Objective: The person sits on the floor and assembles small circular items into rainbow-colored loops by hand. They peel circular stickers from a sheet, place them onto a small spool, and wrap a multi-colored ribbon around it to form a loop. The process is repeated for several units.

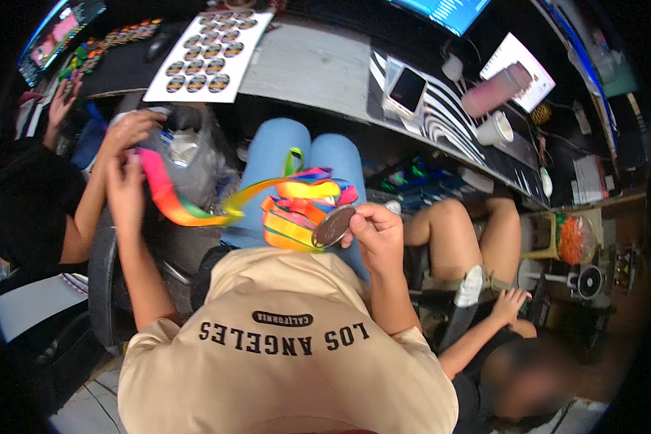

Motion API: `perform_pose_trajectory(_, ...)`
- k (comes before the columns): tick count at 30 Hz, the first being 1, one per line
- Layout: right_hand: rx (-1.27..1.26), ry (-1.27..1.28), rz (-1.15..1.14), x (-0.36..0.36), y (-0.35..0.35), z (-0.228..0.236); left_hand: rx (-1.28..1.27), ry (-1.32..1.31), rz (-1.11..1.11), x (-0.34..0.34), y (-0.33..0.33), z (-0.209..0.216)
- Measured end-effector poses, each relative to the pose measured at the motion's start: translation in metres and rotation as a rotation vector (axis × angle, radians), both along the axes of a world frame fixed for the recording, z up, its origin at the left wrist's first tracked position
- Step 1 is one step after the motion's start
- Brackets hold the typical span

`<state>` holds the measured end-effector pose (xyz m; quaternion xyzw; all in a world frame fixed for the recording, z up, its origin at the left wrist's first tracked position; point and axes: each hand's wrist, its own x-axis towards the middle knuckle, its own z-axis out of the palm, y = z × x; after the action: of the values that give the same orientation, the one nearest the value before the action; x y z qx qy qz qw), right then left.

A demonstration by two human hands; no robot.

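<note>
My right hand (375, 230) pinches a dark round medal (334, 226) by its edge, above my lap. A heap of rainbow-striped ribbons (289, 220) lies on my thighs, partly behind the medal. One rainbow ribbon (177, 210) runs from the heap in a sagging curve up to my left hand (126, 189). That hand is closed on its pink end, slightly blurred. Just above it, a co-worker's hand (134, 130) reaches across from the left, near a clear plastic bag (195, 155). What that hand touches is unclear.
On the desk (304, 61) ahead lies a white sheet of round dark stickers (208, 54). Farther right are a phone (408, 91), a pink bottle (495, 90) and a white cup (494, 129). Another person (499, 347) sits close on my right; a chair armrest (103, 282) stands left.
</note>
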<state>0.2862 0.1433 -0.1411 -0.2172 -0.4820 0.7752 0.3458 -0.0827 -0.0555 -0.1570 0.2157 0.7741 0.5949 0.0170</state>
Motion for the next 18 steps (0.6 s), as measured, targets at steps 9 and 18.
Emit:
perform_pose_trajectory(9, 0.002, -0.129, 0.074, -0.049, -0.004, 0.000, -0.133, -0.393, -1.274, 0.123, 0.046, 0.031)
perform_pose_trajectory(18, 0.556, -0.360, -0.011, -0.053, 0.011, -0.003, 0.383, -1.068, -1.003, 0.162, 0.082, 0.031)
